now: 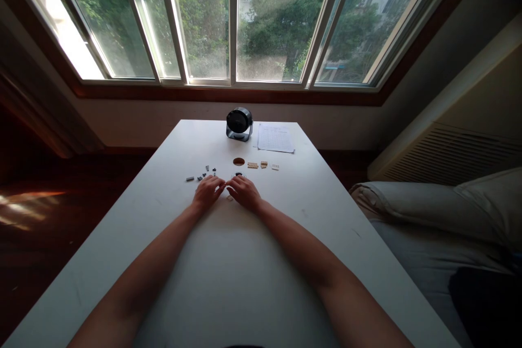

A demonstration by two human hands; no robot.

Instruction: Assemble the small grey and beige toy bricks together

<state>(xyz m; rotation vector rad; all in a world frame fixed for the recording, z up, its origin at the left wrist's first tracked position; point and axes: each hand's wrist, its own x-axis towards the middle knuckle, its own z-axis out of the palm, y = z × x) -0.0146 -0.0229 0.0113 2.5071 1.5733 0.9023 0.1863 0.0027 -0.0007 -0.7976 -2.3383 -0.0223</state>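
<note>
My left hand point(208, 190) and my right hand point(244, 190) meet over the white table point(228, 261), fingertips nearly touching. Both have bent, closed fingers; anything pinched between them is too small or hidden to make out. Just beyond my right fingers, a small dark round piece point(238, 174) is partly covered. A small pale piece point(229, 198) lies on the tabletop between my hands. Left of my left hand are several small grey pieces point(199, 178) and a longer grey one point(190, 179). Tan studded pieces point(253, 165) sit in a group beyond my right hand, near a pale studded piece point(275, 167).
A black round device on a stand point(239, 124), perhaps a small fan, stands at the table's far end. Beside it lies a printed paper sheet point(276, 137). Nearer is a reddish-brown oval point(238, 161). A bed or couch point(411, 206) borders the right side; windows point(269, 27) rise behind.
</note>
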